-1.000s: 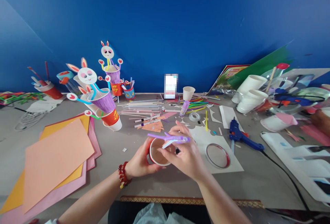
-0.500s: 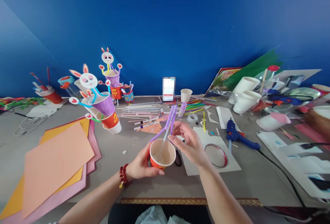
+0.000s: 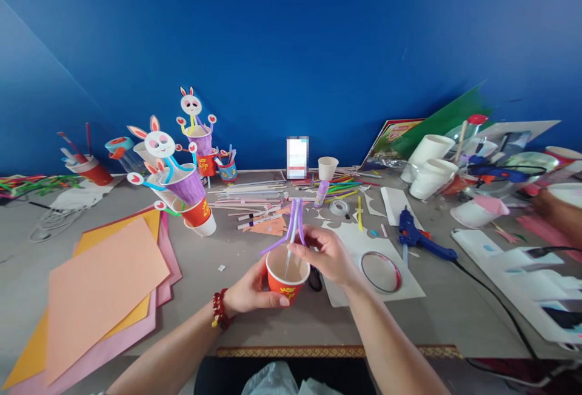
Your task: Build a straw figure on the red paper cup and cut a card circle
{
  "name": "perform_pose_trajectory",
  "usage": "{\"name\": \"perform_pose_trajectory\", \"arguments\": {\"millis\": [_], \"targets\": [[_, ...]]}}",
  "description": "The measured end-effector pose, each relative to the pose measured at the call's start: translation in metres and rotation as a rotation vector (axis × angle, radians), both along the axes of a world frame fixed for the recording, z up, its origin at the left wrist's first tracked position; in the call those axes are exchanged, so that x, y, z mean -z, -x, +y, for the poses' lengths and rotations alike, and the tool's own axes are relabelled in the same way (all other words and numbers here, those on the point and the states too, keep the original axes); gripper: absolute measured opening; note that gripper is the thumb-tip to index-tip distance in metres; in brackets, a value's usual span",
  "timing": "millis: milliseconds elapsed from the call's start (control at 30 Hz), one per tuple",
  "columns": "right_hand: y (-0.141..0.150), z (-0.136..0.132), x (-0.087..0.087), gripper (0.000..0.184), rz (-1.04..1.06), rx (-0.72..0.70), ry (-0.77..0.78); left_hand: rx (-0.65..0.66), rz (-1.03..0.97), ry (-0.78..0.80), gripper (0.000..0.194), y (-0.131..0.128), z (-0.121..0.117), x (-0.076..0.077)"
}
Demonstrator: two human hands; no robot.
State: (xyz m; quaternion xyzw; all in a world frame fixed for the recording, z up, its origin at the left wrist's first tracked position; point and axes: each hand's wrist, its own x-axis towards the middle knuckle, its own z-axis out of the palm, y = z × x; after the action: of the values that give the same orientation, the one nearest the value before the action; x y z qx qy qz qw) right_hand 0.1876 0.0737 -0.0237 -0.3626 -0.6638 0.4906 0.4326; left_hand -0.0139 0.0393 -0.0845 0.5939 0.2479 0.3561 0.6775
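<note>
My left hand (image 3: 250, 288) is closed around a red paper cup (image 3: 282, 289) with yellow lettering, its open mouth tilted toward me. With thumb and fingers pinched, my right hand (image 3: 328, 257) grips a pale straw (image 3: 288, 262) that reaches down inside the cup. Bent purple straws (image 3: 296, 216) rise around it at the cup's far rim, one spreading left; how they are fixed is hidden. Under the cup's right side, a black scissors-like handle (image 3: 314, 281) shows in part.
Coloured paper sheets (image 3: 104, 274) lie left, near a cup figure with a rabbit face (image 3: 159, 144). Straws and pens (image 3: 254, 192) cover the table's back. On the right are a tape roll (image 3: 381, 272), a blue glue gun (image 3: 422, 240), a power strip (image 3: 495, 280) and another person's hand (image 3: 552, 206).
My right hand has moved slightly left and down with the pale straw. The purple straws have shifted left and lower, and the cup's front is turned more into view.
</note>
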Motion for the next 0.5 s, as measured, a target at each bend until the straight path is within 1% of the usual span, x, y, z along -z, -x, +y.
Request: {"name": "perform_pose_trajectory", "arguments": {"millis": [167, 267, 500], "targets": [[0.0020, 0.0009, -0.0006, 0.030, 0.009, -0.007, 0.019, -0.016, -0.008, -0.024, 0.078, -0.0007, 0.0003, 0.0003], [0.0029, 0.0017, 0.0027, 0.029, -0.009, -0.023, 0.026, -0.001, -0.026, -0.022, 0.073, -0.0006, -0.0002, 0.0014], [0.0040, 0.0049, 0.0084, 0.027, -0.026, -0.043, -0.014, -0.029, -0.096, 0.145, 0.068, 0.0017, -0.0015, 0.0058]]}}
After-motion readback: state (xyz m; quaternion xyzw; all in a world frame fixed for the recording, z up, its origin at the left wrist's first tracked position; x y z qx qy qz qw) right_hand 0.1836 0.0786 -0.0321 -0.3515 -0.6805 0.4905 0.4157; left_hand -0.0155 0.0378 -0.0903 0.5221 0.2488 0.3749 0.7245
